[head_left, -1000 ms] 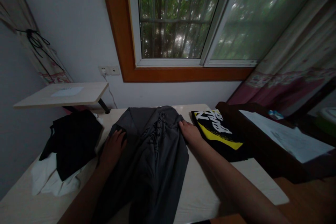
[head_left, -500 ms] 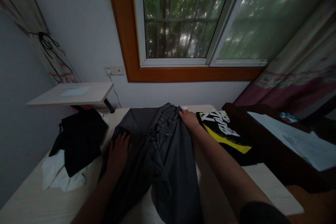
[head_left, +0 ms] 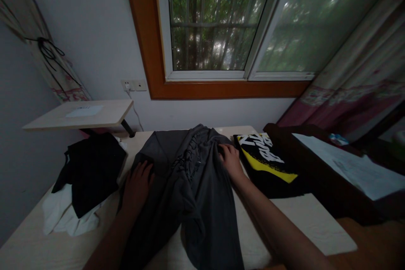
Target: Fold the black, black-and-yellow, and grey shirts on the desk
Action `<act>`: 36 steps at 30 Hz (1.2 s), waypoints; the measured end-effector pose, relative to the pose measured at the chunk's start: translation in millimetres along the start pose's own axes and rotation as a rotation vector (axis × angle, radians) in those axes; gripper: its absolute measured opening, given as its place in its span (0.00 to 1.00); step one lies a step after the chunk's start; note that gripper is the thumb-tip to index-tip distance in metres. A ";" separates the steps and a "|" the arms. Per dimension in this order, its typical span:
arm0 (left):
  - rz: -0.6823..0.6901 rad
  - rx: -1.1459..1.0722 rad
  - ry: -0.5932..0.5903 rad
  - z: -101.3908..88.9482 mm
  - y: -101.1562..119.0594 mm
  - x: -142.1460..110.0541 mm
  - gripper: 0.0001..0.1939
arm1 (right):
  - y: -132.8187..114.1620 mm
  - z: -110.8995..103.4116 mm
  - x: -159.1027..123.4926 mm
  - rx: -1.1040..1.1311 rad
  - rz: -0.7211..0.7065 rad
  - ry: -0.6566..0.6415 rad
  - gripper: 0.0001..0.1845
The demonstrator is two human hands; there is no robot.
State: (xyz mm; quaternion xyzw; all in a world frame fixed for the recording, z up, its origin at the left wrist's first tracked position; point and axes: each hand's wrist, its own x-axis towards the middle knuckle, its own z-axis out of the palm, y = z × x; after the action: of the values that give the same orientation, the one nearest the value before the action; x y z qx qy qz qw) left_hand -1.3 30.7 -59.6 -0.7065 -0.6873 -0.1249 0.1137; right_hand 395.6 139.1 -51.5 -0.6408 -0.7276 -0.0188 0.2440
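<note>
A dark grey garment (head_left: 209, 202) with black lettering lies rumpled on the pale wooden table (head_left: 259, 228). Its near end parts into two hanging pieces, and I cannot tell whether they are sleeves or legs. Flat on its left side rests my left hand (head_left: 137, 183), fingers stretched out over the cloth. My right hand (head_left: 230, 160) is at the upper right edge, its fingers curled and closed on the fabric. Just right of that hand lies a folded black shirt (head_left: 268, 156) with a yellow band and white print.
At the left, a black garment (head_left: 95, 173) lies over a white cloth (head_left: 69, 217). Behind them stands a raised shelf (head_left: 47, 120) with a paper on it. A dark brown surface (head_left: 325, 177) bearing white sheets (head_left: 348, 166) adjoins on the right. The window wall borders the table's far side.
My right hand has shifted from the garment's far right corner down along its side, and the corner now spreads rightward. The near right piece has swung right. My left hand stays on the cloth.
</note>
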 end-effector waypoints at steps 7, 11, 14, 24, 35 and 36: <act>0.005 -0.042 0.020 2.0 -5.0 1.6 0.21 | -15.8 -27.1 -32.0 -0.197 0.088 -0.117 0.21; 0.013 -0.040 0.012 1.0 -5.4 2.1 0.22 | -22.1 -30.5 -24.9 -0.173 0.104 -0.128 0.24; 0.017 -0.043 0.009 1.7 -6.5 2.3 0.22 | -20.5 -24.1 -14.8 -0.112 0.165 -0.126 0.26; 0.018 -0.037 0.001 4.8 -9.4 2.8 0.22 | -5.1 -2.7 21.1 0.191 0.288 -0.096 0.26; 0.020 -0.052 0.010 3.3 -9.1 3.0 0.22 | 20.8 -71.3 69.8 0.505 0.165 0.296 0.28; 0.021 -0.051 0.006 3.3 -9.3 3.1 0.22 | 25.5 -80.6 74.6 0.492 0.161 0.308 0.28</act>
State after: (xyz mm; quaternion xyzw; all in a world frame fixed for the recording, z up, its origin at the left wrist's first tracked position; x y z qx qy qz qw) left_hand -10.5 35.0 -61.8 -0.7158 -0.6762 -0.1432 0.0993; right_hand 441.9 185.1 40.4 -0.6075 -0.6116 0.0804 0.5004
